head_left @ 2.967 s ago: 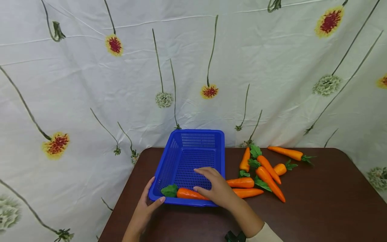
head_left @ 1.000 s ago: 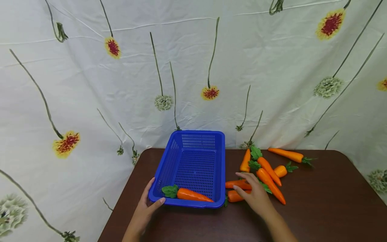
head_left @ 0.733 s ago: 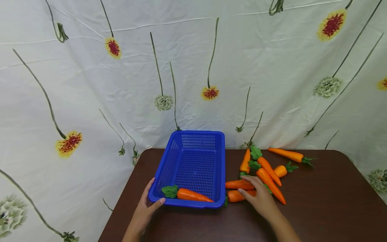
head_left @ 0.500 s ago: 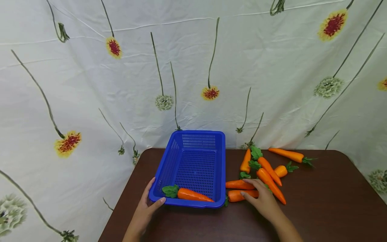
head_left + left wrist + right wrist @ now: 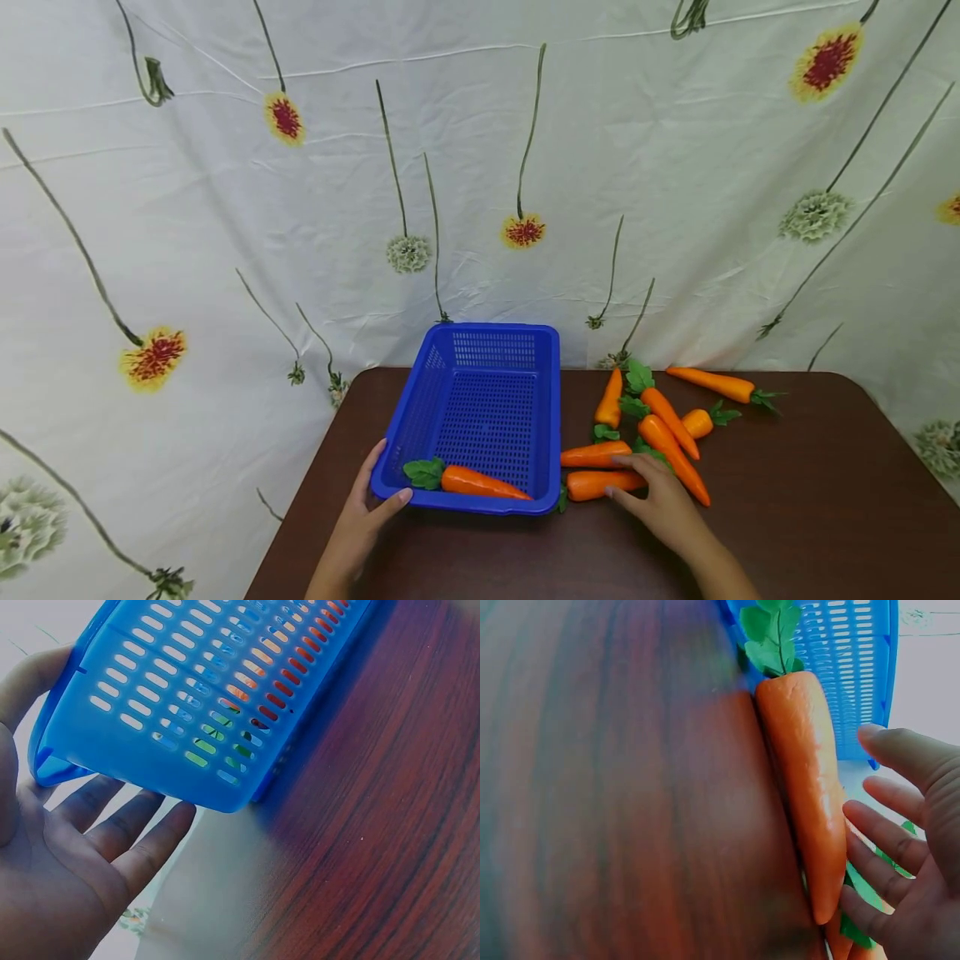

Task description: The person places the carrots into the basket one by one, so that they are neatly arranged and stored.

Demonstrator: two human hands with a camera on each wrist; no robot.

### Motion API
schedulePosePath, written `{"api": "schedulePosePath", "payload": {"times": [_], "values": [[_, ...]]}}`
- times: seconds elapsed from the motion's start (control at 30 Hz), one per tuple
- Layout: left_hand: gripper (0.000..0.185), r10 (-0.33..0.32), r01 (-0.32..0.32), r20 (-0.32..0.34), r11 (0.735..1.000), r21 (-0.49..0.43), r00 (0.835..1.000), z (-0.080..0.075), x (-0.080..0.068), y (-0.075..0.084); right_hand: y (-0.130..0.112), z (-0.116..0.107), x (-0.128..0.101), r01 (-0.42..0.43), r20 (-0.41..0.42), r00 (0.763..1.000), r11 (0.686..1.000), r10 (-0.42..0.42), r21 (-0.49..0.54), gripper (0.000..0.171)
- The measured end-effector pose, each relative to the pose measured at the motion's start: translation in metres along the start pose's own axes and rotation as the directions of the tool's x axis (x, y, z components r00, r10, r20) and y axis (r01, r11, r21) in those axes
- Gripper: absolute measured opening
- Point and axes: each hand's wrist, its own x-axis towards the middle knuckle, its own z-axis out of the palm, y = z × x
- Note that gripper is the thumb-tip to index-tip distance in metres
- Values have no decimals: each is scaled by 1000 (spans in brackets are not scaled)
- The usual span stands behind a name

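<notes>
A blue plastic basket [image 5: 557, 400] with slotted walls stands on the table, and one carrot with green leaves [image 5: 483, 483] lies inside along its near wall. My left hand [image 5: 358, 517] holds the basket's near left corner, thumb on the rim; in the left wrist view the other fingers lie against the outside. Just right of the basket, a carrot [image 5: 592, 485] lies on the table, its leaves toward the basket. My right hand [image 5: 660, 500] is over its tapered end, fingers spread and loosely bent. In the right wrist view the fingertips are at that carrot's side; contact is unclear.
Another carrot [image 5: 592, 455] lies just behind, beside the basket. Several more carrots [image 5: 672, 458] are piled loosely further right, and one [image 5: 712, 382] lies near the back edge. Behind the dark brown table [image 5: 810, 500] hangs a flowered white cloth [image 5: 675, 167].
My right hand has moved from above the basket to the carrots on its right, then slid a little further right along the nearest one. The left hand and basket have stayed put.
</notes>
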Motion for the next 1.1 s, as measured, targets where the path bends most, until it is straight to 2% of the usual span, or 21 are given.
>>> {"api": "schedulePosePath", "payload": {"times": [0.23, 0.53, 1.1], "values": [[78, 4, -4, 8, 1000, 1, 1000, 0, -1, 1, 7, 2, -1, -18, 33, 999, 999, 19, -42, 41], [78, 15, -15, 13, 1000, -13, 1000, 0, -1, 0, 12, 1, -1, -86, 90, 992, 995, 91, -57, 33], [79, 9, -9, 11, 1000, -18, 1000, 0, -1, -1, 16, -3, -5, -59, 81, 995, 998, 62, -33, 27]]}}
